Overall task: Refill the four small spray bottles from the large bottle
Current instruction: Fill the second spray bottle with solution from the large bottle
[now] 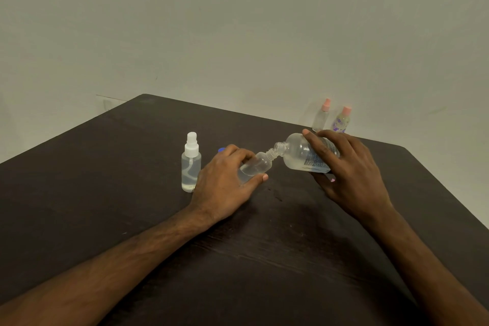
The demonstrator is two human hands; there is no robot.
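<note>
My right hand (349, 167) grips the large clear bottle (299, 155), which is uncapped and tipped to the left, its mouth against the neck of a small open clear bottle (258, 165). My left hand (225, 182) holds that small bottle tilted toward the large one. A small clear spray bottle with a white sprayer (191, 164) stands upright just left of my left hand and holds liquid. Two small bottles with pink sprayers stand at the table's far edge: a plain clear one (321, 116) and one with purple flowers (342, 120).
A small blue object (221, 150) peeks out behind my left hand. The dark wooden table (132, 193) ends against a pale wall, and its right edge runs diagonally past my right forearm. A few wet spots (276, 194) lie between my hands.
</note>
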